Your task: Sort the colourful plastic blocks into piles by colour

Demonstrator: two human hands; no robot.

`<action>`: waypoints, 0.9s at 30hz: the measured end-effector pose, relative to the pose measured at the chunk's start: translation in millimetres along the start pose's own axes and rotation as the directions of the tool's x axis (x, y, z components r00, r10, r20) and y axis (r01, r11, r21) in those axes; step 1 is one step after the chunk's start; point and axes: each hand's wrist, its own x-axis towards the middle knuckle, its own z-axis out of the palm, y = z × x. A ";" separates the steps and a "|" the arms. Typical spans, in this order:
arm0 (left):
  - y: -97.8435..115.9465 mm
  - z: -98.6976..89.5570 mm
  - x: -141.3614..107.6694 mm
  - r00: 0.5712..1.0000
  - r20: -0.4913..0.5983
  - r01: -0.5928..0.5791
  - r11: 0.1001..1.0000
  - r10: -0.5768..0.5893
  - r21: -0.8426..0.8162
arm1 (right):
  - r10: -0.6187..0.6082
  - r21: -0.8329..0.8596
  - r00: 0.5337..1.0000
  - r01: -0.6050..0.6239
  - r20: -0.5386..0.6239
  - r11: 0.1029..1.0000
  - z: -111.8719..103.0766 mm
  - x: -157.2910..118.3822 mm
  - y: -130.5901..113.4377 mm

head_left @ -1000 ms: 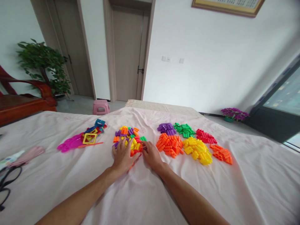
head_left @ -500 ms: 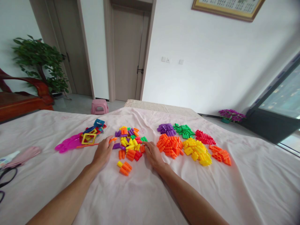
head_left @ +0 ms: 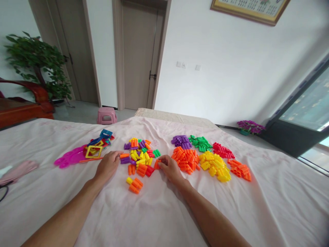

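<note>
My left hand [head_left: 109, 165] lies at the left side of a mixed pile of plastic building blocks [head_left: 141, 155], its fingertips closed at the end of an orange block [head_left: 124, 155]. Just below that block is a purple one [head_left: 125, 160]. On the pile's right side, my right hand [head_left: 170, 168] pinches another orange block [head_left: 156, 165] between thumb and fingers. Close by lie red blocks [head_left: 149, 171] and green blocks [head_left: 156, 153]. Nearer to me rests a small cluster of orange blocks [head_left: 135, 186] with a yellow one [head_left: 129, 180] beside it.
Sorted heaps lie to the right: purple [head_left: 181, 141], green [head_left: 200, 143], red [head_left: 223, 150], orange [head_left: 185, 159], yellow [head_left: 215, 166] and more orange [head_left: 240, 169]. At left are a magenta tray [head_left: 69, 157] and square frames [head_left: 93, 151]. A wrinkled pale cloth [head_left: 154, 212] covers the surface.
The orange block at my left hand now sticks out farther from the fingertips. My right fingers have curled in and now pinch an orange block. The whole view has shifted slightly.
</note>
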 end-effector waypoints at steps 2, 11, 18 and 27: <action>0.1 0.5 0.1 1.000 0.008 -0.016 0.999 0.015 0.034 | 0.047 0.126 0.999 -0.047 0.006 0.991 -1.5 -0.1 0.1; -4.2 4.3 0.8 0.998 0.020 -0.063 0.993 0.061 0.099 | 0.022 0.050 0.998 -0.020 -0.055 0.999 -10.6 -3.0 -18.5; -9.4 8.6 1.7 0.996 0.022 -0.094 0.987 0.092 0.130 | -0.222 -0.422 0.947 0.107 -0.233 0.900 -86.3 17.1 -37.4; -13.0 12.6 3.4 0.992 -0.003 -0.124 0.980 0.126 0.153 | -0.036 -0.664 0.918 -0.258 -0.395 0.702 -140.7 19.7 -22.2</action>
